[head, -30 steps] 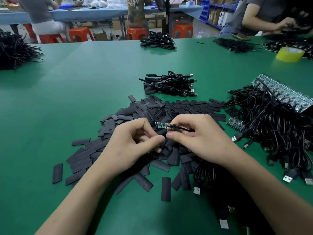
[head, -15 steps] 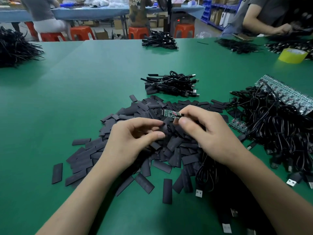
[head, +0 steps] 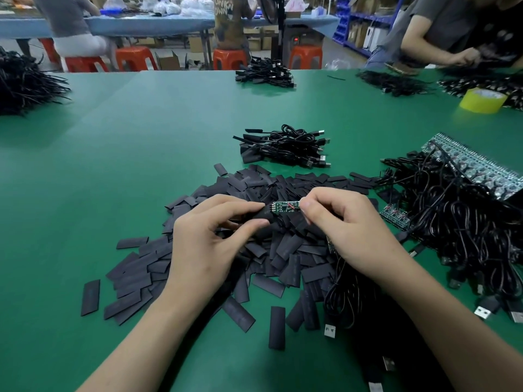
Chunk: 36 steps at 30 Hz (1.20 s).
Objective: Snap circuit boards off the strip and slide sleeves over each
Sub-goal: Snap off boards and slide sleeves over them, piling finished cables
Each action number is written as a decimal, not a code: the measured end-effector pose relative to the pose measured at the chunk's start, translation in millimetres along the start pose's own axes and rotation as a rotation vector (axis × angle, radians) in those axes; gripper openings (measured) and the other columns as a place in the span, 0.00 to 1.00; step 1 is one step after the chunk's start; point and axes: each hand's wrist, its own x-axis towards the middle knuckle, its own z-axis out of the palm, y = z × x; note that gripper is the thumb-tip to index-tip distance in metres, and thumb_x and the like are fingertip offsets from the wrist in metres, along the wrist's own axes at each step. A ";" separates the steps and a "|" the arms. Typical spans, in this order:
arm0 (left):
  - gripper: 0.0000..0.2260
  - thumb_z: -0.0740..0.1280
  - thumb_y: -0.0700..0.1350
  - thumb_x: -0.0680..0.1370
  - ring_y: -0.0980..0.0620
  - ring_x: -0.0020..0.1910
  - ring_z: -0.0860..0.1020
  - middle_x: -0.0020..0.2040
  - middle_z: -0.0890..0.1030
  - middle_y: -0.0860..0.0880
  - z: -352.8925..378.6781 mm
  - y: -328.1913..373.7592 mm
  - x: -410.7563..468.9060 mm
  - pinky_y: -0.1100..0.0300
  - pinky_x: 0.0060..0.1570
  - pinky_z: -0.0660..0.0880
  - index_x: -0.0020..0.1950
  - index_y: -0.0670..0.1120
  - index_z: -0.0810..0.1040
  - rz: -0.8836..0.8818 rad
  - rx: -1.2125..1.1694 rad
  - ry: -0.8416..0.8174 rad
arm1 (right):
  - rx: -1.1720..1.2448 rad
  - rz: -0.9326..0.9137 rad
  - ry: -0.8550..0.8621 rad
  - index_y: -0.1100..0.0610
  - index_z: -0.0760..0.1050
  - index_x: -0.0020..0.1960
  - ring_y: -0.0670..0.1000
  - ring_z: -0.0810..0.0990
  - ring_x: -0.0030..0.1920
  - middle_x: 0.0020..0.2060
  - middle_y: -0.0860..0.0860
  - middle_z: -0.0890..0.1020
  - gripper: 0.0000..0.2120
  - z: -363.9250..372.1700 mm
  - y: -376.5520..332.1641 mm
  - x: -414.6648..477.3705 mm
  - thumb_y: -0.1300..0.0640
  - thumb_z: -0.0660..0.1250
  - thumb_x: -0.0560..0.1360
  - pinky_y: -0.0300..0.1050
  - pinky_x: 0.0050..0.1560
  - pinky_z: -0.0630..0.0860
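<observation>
The left hand held a black sleeve pinched between thumb and forefinger, its other fingers curled loosely below. The right hand pinched the right end of a small green circuit board between thumb and fingertips. The board lay level in the air between the two hands, above the table, with its left end just at the open mouth of the sleeve; most of its length was bare. How far the end had gone into the sleeve could not be told. Under both hands a wide pile of loose sleeves lay spread across the green table, with a few single pieces scattered at its near edge. To the right sat a tangled heap of black cables with plugs sticking out, and a long strip of boards lay tilted on top of it at the back. A short piece of strip rested at the heap's left edge, near the right hand. Beyond the sleeves lay a smaller bundle of cables. Far off to the right stood a yellow roll of tape, and another person was working at the far corner.
</observation>
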 end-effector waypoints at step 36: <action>0.09 0.78 0.48 0.72 0.52 0.42 0.82 0.46 0.84 0.55 5.0 3.4 0.1 0.61 0.45 0.78 0.51 0.50 0.88 -0.019 0.079 0.061 | 0.029 0.066 -0.047 0.54 0.69 0.35 0.46 0.62 0.28 0.25 0.46 0.65 0.21 1.2 5.5 1.8 0.46 0.60 0.84 0.43 0.32 0.59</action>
